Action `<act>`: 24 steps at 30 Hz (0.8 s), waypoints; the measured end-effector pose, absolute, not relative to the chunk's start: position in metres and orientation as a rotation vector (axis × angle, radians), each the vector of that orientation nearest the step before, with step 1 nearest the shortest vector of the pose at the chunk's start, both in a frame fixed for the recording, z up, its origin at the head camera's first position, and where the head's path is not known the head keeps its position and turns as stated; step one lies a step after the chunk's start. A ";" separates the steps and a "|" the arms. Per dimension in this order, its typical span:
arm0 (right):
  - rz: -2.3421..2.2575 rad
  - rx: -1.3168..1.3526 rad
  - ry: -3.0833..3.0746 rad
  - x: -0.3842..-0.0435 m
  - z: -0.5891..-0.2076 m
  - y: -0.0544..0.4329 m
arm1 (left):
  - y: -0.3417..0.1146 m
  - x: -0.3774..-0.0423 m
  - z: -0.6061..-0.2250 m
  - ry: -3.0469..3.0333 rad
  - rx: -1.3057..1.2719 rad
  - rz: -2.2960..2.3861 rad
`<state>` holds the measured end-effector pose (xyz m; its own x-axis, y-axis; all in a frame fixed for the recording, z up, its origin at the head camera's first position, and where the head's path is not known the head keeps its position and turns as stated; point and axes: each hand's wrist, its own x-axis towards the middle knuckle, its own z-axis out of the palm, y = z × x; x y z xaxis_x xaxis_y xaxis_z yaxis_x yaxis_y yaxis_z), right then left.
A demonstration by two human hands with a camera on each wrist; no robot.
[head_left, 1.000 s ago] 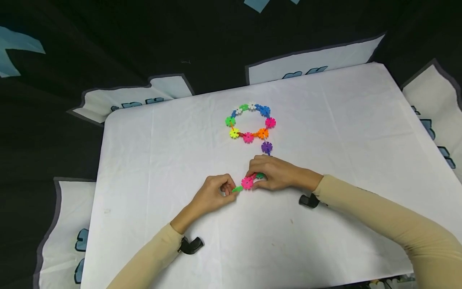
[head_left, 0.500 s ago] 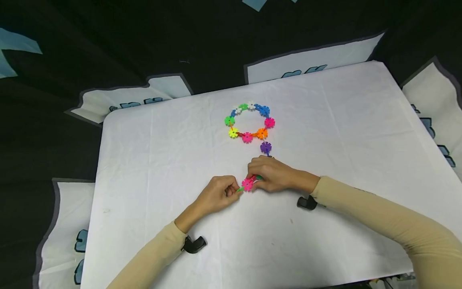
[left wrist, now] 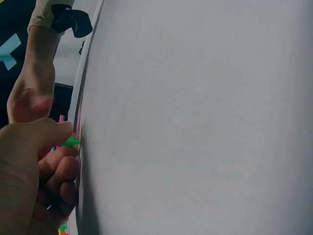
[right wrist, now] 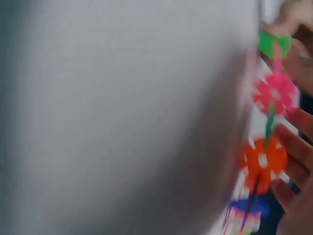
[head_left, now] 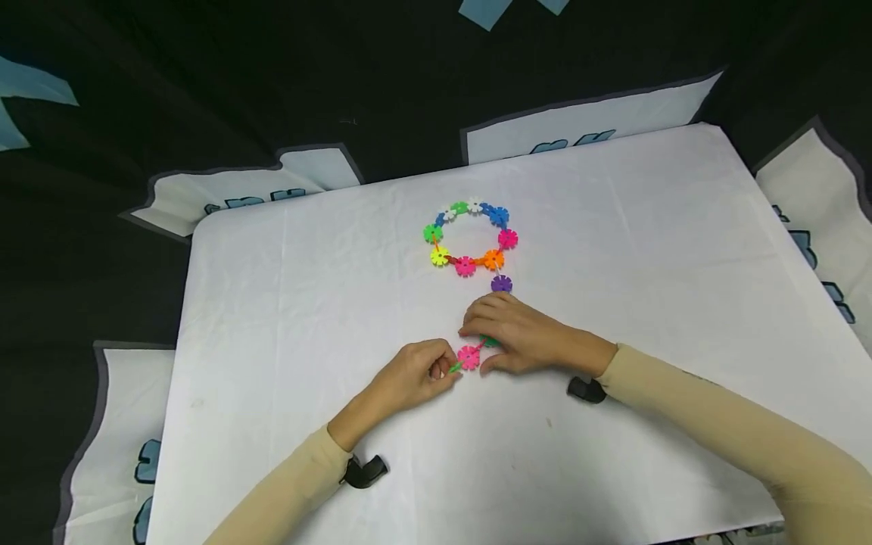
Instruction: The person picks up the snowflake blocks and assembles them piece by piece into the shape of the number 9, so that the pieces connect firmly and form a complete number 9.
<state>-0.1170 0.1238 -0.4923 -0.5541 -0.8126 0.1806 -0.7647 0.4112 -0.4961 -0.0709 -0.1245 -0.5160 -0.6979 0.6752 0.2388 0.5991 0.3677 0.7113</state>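
Note:
My left hand [head_left: 409, 377] pinches a light green flower-shaped interlocking disc [left wrist: 72, 141] between thumb and fingers. That disc joins a pink disc [head_left: 468, 357], which links to a dark green disc [head_left: 489, 341]. My right hand [head_left: 521, 333] arches over the chain's tail, its thumb apart from the pink disc. In the blurred right wrist view, its fingers [right wrist: 293, 147] lie beside an orange disc [right wrist: 264, 161]; whether they touch it I cannot tell. Beyond the right hand, a purple disc [head_left: 501, 284] leads to a closed ring of colourful discs, including a yellow disc [head_left: 439, 256].
A white cloth covers the table [head_left: 327, 288]. Black curtain [head_left: 238, 76] with white and blue patches hangs around its far and left sides. Each wrist carries a black camera mount [head_left: 364, 471].
My right thumb and fingers have loosened from the pink disc and spread apart. My left hand has moved slightly right with the light green disc, now against the pink one.

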 end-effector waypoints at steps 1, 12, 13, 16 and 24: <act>-0.860 -1.384 2.608 -0.120 -0.492 0.130 | -0.124 -0.070 -0.516 2.526 1.178 1.235; -0.938 -0.802 2.661 -0.164 -0.510 0.184 | -0.096 -0.063 -0.525 2.627 1.200 1.137; -0.925 -0.823 2.656 -0.163 -0.512 0.185 | -0.096 -0.063 -0.526 2.640 1.219 1.132; -0.926 -0.862 2.663 -0.160 -0.516 0.187 | -0.098 -0.064 -0.527 2.688 1.240 1.108; -0.895 -0.878 2.677 -0.153 -0.517 0.179 | -0.113 -0.062 -0.528 2.702 1.243 1.053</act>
